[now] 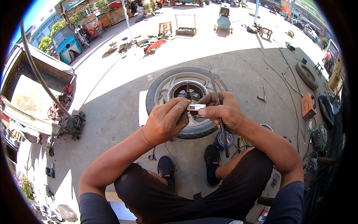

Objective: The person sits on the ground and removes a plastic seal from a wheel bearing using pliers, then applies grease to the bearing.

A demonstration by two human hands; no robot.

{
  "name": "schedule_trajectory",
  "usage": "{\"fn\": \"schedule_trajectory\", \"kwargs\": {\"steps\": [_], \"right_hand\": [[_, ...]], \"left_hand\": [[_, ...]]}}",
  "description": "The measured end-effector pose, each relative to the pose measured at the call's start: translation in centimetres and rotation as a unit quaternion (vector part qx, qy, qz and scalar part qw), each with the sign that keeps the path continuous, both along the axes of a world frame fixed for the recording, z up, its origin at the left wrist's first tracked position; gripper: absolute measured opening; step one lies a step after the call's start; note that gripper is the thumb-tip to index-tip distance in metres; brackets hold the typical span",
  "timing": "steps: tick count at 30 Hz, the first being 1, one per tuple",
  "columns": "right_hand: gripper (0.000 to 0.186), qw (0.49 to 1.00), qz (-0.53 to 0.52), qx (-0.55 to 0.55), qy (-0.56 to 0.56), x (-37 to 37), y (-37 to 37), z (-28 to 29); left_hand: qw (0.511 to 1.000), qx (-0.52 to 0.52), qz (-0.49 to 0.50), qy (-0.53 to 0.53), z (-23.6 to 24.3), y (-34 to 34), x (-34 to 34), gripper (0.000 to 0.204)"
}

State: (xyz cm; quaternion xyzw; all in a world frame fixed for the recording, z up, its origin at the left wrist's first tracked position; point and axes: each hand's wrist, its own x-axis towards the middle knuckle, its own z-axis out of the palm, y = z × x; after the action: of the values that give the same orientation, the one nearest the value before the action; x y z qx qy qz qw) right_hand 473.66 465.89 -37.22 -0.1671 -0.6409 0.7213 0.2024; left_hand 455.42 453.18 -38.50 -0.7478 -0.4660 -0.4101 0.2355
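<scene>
A small yellow packet (pixel 195 107) with a coloured label is pinched between my left hand (pixel 167 120) and my right hand (pixel 223 111), both closed. In my right hand there is also a long, thin dark rod (pixel 225 143), held at a steep slant with its tip rising past the fingers. Behind and below the hands lies a wheel (pixel 160 82) with a black tyre, pale spokes, an exposed ringed hub (pixel 196 86) and an upright axle. Much of the hub is hidden by my fingers and the packet.
A round blue-lidded tin (pixel 227 138) sits right of my shoes. An orange box (pixel 308 106), tyres (pixel 306 74), cables and a loose metal tool (pixel 263 95) lie to the right. A rusty truck bed (pixel 37 93) stands left. Stools, a red jack (pixel 156 46) and vehicles are in the sunlit background.
</scene>
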Motion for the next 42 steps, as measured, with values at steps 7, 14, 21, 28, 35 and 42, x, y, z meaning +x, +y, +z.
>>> {"fn": "schedule_trajectory", "kwargs": {"steps": [7,14,21,28,35,42], "right_hand": [[0.037,1.0,0.011,-0.018,-0.003,0.2,-0.2,0.5],[0.038,0.999,0.014,-0.026,0.014,0.5,0.0,0.7],[0.038,1.0,0.008,-0.013,0.015,0.7,-0.1,1.0],[0.042,1.0,0.005,0.0,0.006,0.7,-0.1,0.8],[0.037,1.0,0.013,-0.01,0.004,0.9,-0.1,0.8],[0.047,1.0,0.007,0.002,-0.008,0.5,0.0,0.3]], "left_hand": [[0.999,-0.023,-0.036,0.008,0.2,-0.5,-0.5,0.028],[0.999,-0.037,-0.02,-0.034,0.1,-0.7,0.1,0.034],[0.999,-0.038,-0.028,-0.02,0.7,-0.9,0.4,0.036],[0.999,-0.014,-0.037,-0.001,0.5,-0.4,0.1,0.034],[0.999,-0.022,-0.039,-0.031,0.7,-0.3,0.4,0.03],[0.998,-0.027,-0.049,-0.04,0.5,-0.3,-0.1,0.027]]}}
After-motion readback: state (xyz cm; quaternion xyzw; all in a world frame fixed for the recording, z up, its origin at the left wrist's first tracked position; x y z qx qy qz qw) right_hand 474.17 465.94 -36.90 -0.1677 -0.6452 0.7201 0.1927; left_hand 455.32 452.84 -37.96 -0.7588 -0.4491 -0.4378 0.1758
